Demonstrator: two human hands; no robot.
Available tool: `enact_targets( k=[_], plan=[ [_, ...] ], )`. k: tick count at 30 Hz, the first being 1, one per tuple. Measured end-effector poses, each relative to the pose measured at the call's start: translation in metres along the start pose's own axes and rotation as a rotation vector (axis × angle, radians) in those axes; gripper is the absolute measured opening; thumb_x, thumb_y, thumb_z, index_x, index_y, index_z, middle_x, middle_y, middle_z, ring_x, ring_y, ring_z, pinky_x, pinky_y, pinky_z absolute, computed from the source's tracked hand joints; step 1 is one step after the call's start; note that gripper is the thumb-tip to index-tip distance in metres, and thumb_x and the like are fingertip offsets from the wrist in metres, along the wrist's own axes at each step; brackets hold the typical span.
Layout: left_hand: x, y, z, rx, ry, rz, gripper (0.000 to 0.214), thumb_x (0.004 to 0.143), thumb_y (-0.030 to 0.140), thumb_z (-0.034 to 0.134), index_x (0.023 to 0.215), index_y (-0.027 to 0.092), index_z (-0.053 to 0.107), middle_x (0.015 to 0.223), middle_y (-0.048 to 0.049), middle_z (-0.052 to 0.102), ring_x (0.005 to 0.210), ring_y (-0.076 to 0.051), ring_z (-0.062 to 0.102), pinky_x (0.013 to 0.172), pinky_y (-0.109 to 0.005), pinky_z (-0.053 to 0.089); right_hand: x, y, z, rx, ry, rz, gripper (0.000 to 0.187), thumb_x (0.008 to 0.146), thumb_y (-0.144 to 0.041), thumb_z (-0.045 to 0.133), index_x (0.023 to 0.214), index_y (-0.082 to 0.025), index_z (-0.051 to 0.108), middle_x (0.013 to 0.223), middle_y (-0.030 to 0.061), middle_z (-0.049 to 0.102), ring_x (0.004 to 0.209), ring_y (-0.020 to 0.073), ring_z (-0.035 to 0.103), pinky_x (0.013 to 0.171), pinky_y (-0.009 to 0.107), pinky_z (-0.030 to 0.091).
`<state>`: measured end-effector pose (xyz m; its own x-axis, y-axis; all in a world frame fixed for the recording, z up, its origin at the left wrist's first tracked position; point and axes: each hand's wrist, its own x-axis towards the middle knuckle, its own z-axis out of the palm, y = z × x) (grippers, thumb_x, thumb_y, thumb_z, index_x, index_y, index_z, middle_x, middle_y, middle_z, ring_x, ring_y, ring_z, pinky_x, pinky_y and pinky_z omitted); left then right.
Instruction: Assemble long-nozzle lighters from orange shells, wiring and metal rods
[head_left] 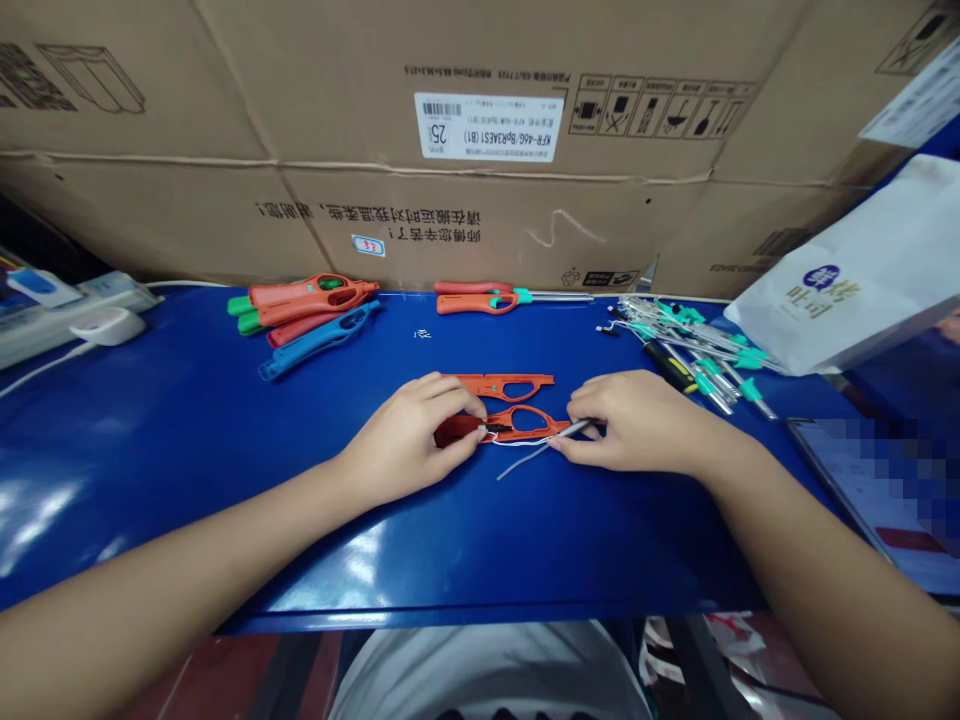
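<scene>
Two orange plastic handle shells lie side by side on the blue table (187, 440). My left hand (409, 435) is closed on the left end of the nearer orange shell (525, 425), pinching a small black part there. My right hand (637, 420) pinches a thin metal tube (574, 430) at the shell's right end, and a white wire (517, 465) trails from it onto the table. The farther orange shell (499, 384) lies free just behind my fingers.
Assembled orange, red and blue lighters (307, 310) lie at the back left, and another orange one (480, 297) at the back middle. A pile of metal tubes with teal ends (690, 345) sits at the right. Cardboard boxes (480, 140) wall the back. A white bag (855, 275) and a tablet (877, 500) are at the right.
</scene>
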<state>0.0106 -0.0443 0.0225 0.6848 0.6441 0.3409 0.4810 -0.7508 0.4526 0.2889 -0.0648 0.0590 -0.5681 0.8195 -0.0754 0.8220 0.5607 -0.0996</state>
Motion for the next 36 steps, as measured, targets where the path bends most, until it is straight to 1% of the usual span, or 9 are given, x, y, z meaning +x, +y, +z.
enact_targets(
  k=[4, 9, 14, 16, 19, 22, 26, 30, 36],
  plan=[
    [-0.001, 0.001, 0.000, 0.017, -0.022, -0.019, 0.012, 0.093, 0.024, 0.062, 0.099, 0.019, 0.070, 0.100, -0.0068, 0.068, 0.092, -0.022, 0.060, 0.085, -0.038, 0.050, 0.001, 0.000, 0.001, 0.002, -0.018, 0.006, 0.042, 0.091, -0.048, 0.059, 0.061, -0.019, 0.058, 0.067, 0.0022, 0.064, 0.064, 0.0150, 0.054, 0.057, 0.029, 0.021],
    [0.001, 0.000, 0.000, -0.032, -0.033, -0.032, 0.011, 0.095, 0.026, 0.063, 0.095, 0.020, 0.072, 0.096, -0.0054, 0.067, 0.091, -0.020, 0.062, 0.083, -0.035, 0.051, 0.002, -0.003, 0.000, 0.029, 0.008, -0.006, 0.036, 0.088, -0.043, 0.061, 0.062, -0.019, 0.057, 0.067, 0.0011, 0.063, 0.067, 0.0149, 0.055, 0.058, 0.029, 0.022],
    [0.000, -0.001, -0.002, -0.034, -0.070, -0.050, 0.013, 0.098, 0.027, 0.062, 0.094, 0.018, 0.071, 0.094, -0.0056, 0.067, 0.090, -0.021, 0.062, 0.082, -0.036, 0.052, 0.001, -0.002, 0.001, 0.041, 0.067, -0.016, 0.045, 0.091, -0.050, 0.059, 0.060, -0.019, 0.052, 0.066, 0.0006, 0.059, 0.066, 0.0140, 0.052, 0.059, 0.029, 0.024],
    [0.001, 0.000, -0.003, -0.027, -0.050, -0.058, 0.014, 0.099, 0.026, 0.060, 0.095, 0.017, 0.070, 0.094, -0.0061, 0.067, 0.088, -0.020, 0.062, 0.080, -0.035, 0.052, 0.001, -0.001, 0.002, 0.040, 0.074, -0.020, 0.045, 0.092, -0.050, 0.059, 0.060, -0.019, 0.052, 0.066, 0.0006, 0.059, 0.066, 0.0138, 0.051, 0.059, 0.029, 0.024],
    [0.002, 0.000, -0.001, -0.018, 0.014, -0.024, 0.014, 0.099, 0.026, 0.059, 0.096, 0.017, 0.069, 0.097, -0.0067, 0.067, 0.087, -0.020, 0.062, 0.079, -0.034, 0.052, 0.000, -0.002, 0.001, 0.037, 0.089, -0.023, 0.044, 0.091, -0.049, 0.059, 0.060, -0.019, 0.052, 0.066, 0.0008, 0.059, 0.066, 0.0140, 0.051, 0.059, 0.029, 0.024],
    [0.005, -0.001, 0.002, -0.023, 0.057, 0.058, 0.013, 0.100, 0.025, 0.059, 0.096, 0.016, 0.068, 0.096, -0.0068, 0.069, 0.088, -0.019, 0.063, 0.081, -0.034, 0.052, -0.001, -0.003, -0.003, 0.041, 0.064, -0.008, 0.043, 0.089, -0.048, 0.060, 0.060, -0.019, 0.052, 0.065, 0.0008, 0.060, 0.065, 0.0142, 0.052, 0.059, 0.030, 0.024],
    [0.009, -0.003, 0.008, -0.027, 0.079, 0.137, 0.014, 0.101, 0.025, 0.057, 0.097, 0.017, 0.068, 0.095, -0.0067, 0.072, 0.089, -0.019, 0.064, 0.082, -0.033, 0.052, -0.005, -0.005, -0.009, 0.034, 0.015, 0.002, 0.037, 0.087, -0.045, 0.062, 0.061, -0.019, 0.056, 0.066, 0.0010, 0.062, 0.064, 0.0146, 0.052, 0.059, 0.030, 0.024],
    [0.012, -0.006, 0.012, -0.015, 0.070, 0.152, 0.015, 0.102, 0.024, 0.056, 0.098, 0.017, 0.068, 0.096, -0.0072, 0.073, 0.090, -0.018, 0.066, 0.083, -0.034, 0.053, -0.006, -0.005, -0.011, 0.002, -0.025, 0.045, 0.037, 0.086, -0.045, 0.062, 0.060, -0.019, 0.056, 0.065, 0.0013, 0.063, 0.062, 0.0146, 0.051, 0.057, 0.030, 0.022],
    [0.009, -0.008, 0.013, -0.006, 0.038, 0.123, 0.011, 0.100, 0.021, 0.059, 0.101, 0.018, 0.069, 0.096, -0.0056, 0.075, 0.089, -0.018, 0.069, 0.083, -0.033, 0.054, -0.006, -0.001, -0.009, -0.020, -0.069, 0.097, 0.039, 0.087, -0.046, 0.059, 0.058, -0.020, 0.053, 0.064, 0.0011, 0.062, 0.059, 0.0143, 0.047, 0.056, 0.030, 0.020]
  ],
)
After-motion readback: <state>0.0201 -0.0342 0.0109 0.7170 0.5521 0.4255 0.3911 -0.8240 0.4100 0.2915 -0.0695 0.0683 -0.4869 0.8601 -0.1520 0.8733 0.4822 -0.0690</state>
